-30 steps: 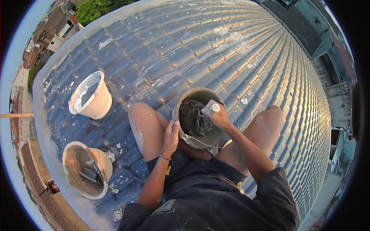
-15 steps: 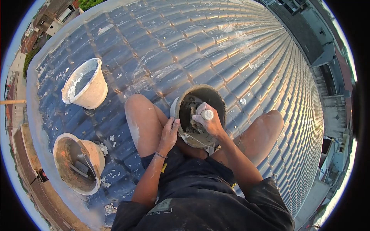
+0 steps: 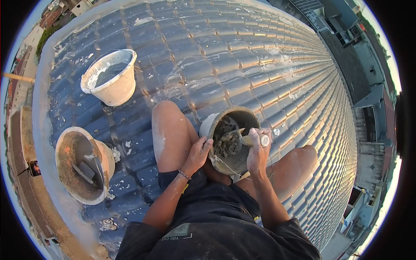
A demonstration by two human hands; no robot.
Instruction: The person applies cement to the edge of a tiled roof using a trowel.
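Between my bent legs stands a bucket [image 3: 210, 124] with grey wet mortar [image 3: 229, 143] inside and a thin wire handle. My left hand [image 3: 197, 155] grips the bucket's left side, thumb up by the rim. My right hand [image 3: 259, 151] is closed around the handle of a trowel [image 3: 247, 140], at the bucket's right rim. The trowel reaches leftward into the bucket. Its blade is mostly hidden under a lump of mortar.
I sit on a sloping roof of dark glazed tiles [image 3: 225, 47]. To the left stand a whitish bucket [image 3: 117, 89] and a stained bucket [image 3: 108, 158] with a block-like piece inside. Mortar crumbs [image 3: 108, 224] lie nearby. A pale roof edge [image 3: 41, 117] runs along the left.
My right hand has moved from over the bucket's middle to its right rim, tilting the trowel so its mortar-covered end shows. My left hand stays on the bucket. The view has shifted slightly.
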